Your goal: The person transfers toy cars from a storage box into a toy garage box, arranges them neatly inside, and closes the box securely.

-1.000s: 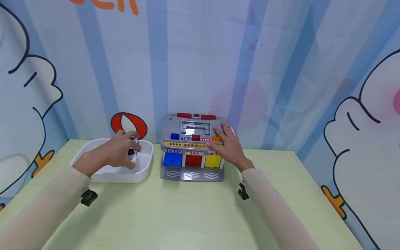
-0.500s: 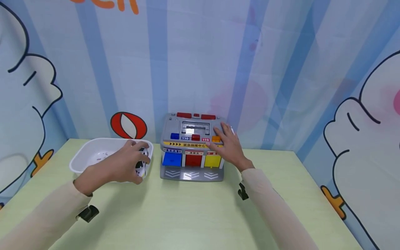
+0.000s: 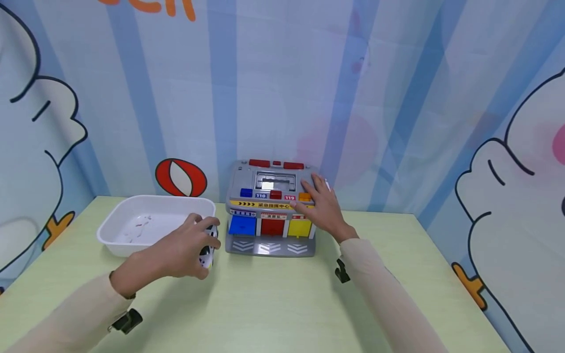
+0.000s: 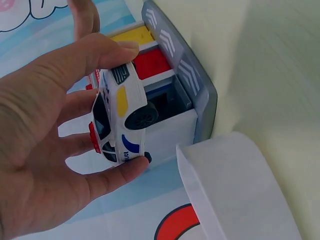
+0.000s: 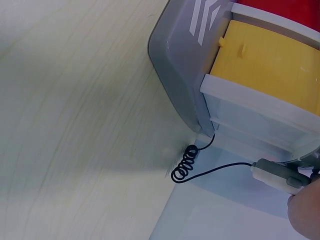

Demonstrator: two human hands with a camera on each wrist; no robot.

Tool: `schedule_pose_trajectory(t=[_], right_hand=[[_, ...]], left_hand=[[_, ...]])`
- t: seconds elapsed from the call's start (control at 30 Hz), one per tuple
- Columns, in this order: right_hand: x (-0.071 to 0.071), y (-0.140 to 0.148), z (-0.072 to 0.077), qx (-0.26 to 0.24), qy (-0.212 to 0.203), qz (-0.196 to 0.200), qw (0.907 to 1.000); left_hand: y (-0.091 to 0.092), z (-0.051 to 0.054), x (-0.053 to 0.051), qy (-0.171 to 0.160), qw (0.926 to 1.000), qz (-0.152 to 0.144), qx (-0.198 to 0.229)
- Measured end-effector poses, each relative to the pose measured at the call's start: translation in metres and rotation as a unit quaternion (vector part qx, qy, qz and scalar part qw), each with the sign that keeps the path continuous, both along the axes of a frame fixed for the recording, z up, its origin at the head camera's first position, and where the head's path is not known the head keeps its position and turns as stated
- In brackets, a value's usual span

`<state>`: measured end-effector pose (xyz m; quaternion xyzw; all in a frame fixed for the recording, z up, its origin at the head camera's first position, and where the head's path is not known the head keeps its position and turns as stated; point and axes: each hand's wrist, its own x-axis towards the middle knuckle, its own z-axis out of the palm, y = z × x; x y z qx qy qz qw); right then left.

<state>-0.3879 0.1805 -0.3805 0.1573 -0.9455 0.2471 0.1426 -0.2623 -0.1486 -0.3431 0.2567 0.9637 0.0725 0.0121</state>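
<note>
My left hand (image 3: 181,250) grips a white toy police car (image 4: 122,112) between thumb and fingertips, over the table in front of the white basin's right end. The car is tipped nose toward the thumb in the left wrist view. A grey toy garage (image 3: 265,203) stands to the right of that hand. Its blue door (image 3: 242,225) is swung up over an open bay, while the red door (image 3: 272,227) and yellow door (image 3: 299,227) are down. On the garage's top right corner rests my right hand (image 3: 324,208), fingers spread.
The white basin (image 3: 125,248) stands left of the garage, with small marks on its floor. A coiled black cord (image 5: 186,162) links the garage to a small handset (image 5: 277,175) at its side. Behind the table (image 3: 273,304) hangs a printed curtain (image 3: 278,88).
My left hand has carried the toy police car out of the basin, to the right and toward me. My right hand stays on the garage.
</note>
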Motion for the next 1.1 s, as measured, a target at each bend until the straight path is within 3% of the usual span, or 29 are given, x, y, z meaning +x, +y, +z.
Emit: schedule_pose_trajectory(t=[0.2, 0.33, 0.57, 0.7, 0.83, 1.1], right_hand=[[0.0, -0.001, 0.0, 0.0, -0.005, 0.0, 1.0], [0.0, 0.0, -0.001, -0.008, 0.003, 0.002, 1.0], [-0.002, 0.0, -0.002, -0.007, 0.01, 0.002, 0.9999], [-0.001, 0.0, -0.001, -0.003, 0.0, -0.001, 1.0], [-0.001, 0.0, 0.0, 0.002, -0.003, -0.001, 1.0], [-0.003, 0.001, -0.001, 0.004, -0.001, 0.0, 1.0]], left_hand=[[0.009, -0.005, 0.007, -0.028, 0.9996, 0.001, -0.01], [0.016, -0.011, 0.014, -0.029, 0.9995, -0.007, -0.012], [0.024, -0.032, 0.021, 0.024, 0.9979, -0.051, -0.031], [0.03, -0.044, 0.02, 0.057, 0.9951, -0.07, -0.04], [0.036, -0.051, 0.017, 0.067, 0.9945, -0.073, -0.036], [0.044, -0.065, 0.004, 0.038, 0.9979, -0.053, -0.001]])
